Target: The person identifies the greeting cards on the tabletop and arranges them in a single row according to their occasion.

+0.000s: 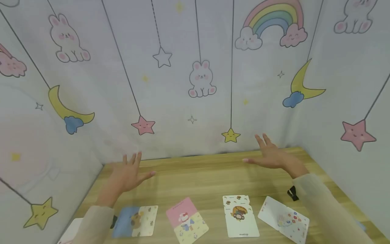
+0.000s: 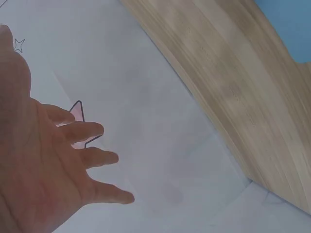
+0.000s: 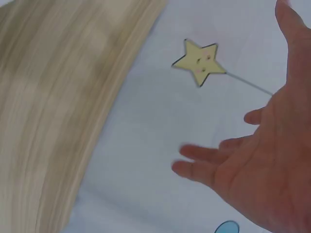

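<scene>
My left hand (image 1: 123,176) is raised over the left side of the wooden table, fingers spread and holding nothing. My right hand (image 1: 271,156) hovers likewise over the right side, its thumb pointing inward. Below them lie several printed cards. Nearest the left hand is a blue and cream card (image 1: 143,222) with a brown animal. Beside it is a tilted pink and yellow card (image 1: 187,220) with a white character. A white monkey card (image 1: 242,217) and a slanted white card with flowers (image 1: 284,218) lie nearer the right arm. In both wrist views the palms show bare.
The wooden table (image 1: 198,179) ends at a pale curtain (image 1: 170,98) printed with bunnies, stars and moons, which also runs along both sides. Another card (image 1: 71,230) shows partly behind the left sleeve. A small black item (image 1: 293,193) sits beside the right sleeve.
</scene>
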